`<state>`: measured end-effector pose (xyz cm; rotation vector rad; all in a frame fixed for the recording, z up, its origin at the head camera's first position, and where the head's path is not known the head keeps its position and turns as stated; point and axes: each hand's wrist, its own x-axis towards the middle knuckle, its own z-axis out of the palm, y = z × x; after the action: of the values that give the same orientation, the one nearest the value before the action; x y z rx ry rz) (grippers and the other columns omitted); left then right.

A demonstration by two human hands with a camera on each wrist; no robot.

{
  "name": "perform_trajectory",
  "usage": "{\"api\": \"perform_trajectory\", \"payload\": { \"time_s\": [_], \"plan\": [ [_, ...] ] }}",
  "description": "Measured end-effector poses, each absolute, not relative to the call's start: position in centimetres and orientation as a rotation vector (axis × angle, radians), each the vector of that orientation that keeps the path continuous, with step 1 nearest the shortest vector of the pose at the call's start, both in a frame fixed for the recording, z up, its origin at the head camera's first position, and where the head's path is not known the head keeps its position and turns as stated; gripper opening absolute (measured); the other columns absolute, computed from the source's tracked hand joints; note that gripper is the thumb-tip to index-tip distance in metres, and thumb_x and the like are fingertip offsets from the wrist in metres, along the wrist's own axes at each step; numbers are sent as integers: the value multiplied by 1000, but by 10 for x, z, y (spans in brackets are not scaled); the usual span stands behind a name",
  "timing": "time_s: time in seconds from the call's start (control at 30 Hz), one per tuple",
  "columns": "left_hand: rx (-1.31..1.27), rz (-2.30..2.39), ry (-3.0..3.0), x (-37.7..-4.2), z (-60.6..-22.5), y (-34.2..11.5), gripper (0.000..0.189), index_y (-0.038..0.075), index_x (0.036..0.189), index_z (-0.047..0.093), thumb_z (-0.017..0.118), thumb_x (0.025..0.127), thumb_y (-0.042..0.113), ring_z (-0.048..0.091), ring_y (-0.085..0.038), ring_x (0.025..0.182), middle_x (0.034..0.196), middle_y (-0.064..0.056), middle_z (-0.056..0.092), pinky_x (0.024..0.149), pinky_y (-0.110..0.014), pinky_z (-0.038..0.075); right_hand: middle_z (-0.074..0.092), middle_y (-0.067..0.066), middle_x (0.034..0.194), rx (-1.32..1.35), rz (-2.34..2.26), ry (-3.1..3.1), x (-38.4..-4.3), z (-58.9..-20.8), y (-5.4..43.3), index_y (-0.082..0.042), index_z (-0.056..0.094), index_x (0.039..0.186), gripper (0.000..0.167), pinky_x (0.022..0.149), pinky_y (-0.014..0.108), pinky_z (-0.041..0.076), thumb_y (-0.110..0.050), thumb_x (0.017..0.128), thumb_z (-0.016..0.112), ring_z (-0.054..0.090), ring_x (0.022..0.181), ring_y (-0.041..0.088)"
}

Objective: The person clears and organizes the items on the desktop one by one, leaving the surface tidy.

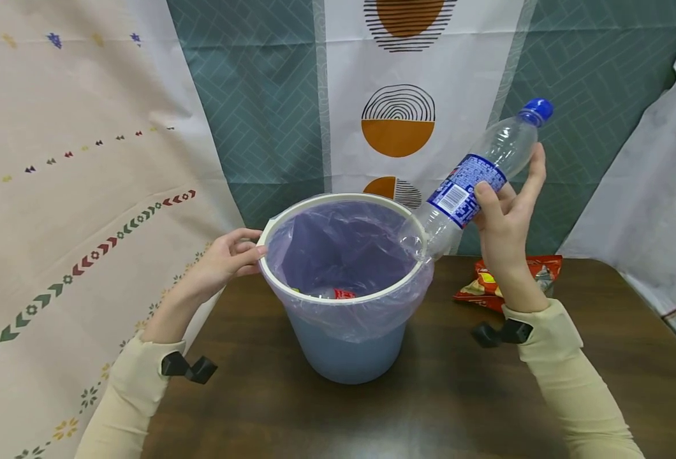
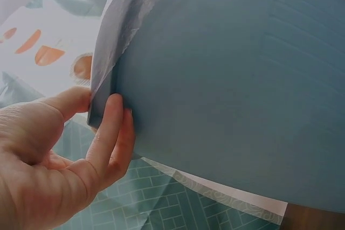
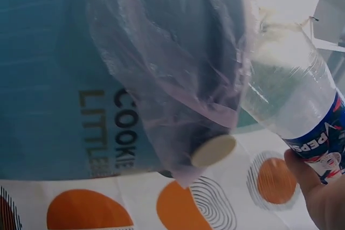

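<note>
A blue trash bin [image 1: 346, 357] with a white rim stands on the table, lined with a thin purple bag [image 1: 367, 319] folded over the edge. My left hand [image 1: 226, 261] pinches the rim at its left side, thumb on one face and fingers on the other, as the left wrist view shows. In my right hand [image 1: 507, 220] is a clear plastic bottle [image 1: 501, 143] with a blue cap and blue label, gripped round the label. It tilts cap up, its base overlapping the right rim of the bin in the head view. The label reads Pepsi in the right wrist view.
Inside the bin lie some items, among them a red scrap [image 1: 345, 294]. A red snack packet [image 1: 484, 287] rests on the dark wooden table [image 1: 430, 395], behind my right wrist. Patterned cloths [image 1: 269, 115] hang behind and to the left.
</note>
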<state>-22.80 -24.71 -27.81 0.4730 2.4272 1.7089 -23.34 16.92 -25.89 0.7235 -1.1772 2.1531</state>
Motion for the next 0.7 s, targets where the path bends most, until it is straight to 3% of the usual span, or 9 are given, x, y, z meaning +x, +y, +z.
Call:
{"api": "perform_trajectory", "payload": {
  "time_s": [0.27,0.43,0.7],
  "plan": [
    [454,1704,2444,-228,-278,-246,53,-6,137,36,60,96,18,68,-8,91,97,8,69,85,-23,58,41,25,140,835,2093,-1190,-240,-269,155,-29,2,152,91,89,40,58,-3,88,61,54,119,40],
    [451,1718,2433,-228,-279,-246,52,-5,137,36,60,96,18,68,-8,91,98,7,69,85,-23,58,39,19,142,888,2050,-1390,-239,-275,147,-27,0,152,94,97,32,54,6,85,58,51,123,34],
    [433,1745,2414,-227,-280,-246,52,-6,137,35,60,96,16,67,-7,91,98,9,68,84,-22,58,43,9,139,908,1976,-1650,-239,-278,144,-26,4,152,89,96,26,54,5,86,56,54,121,25]
  ]
}}
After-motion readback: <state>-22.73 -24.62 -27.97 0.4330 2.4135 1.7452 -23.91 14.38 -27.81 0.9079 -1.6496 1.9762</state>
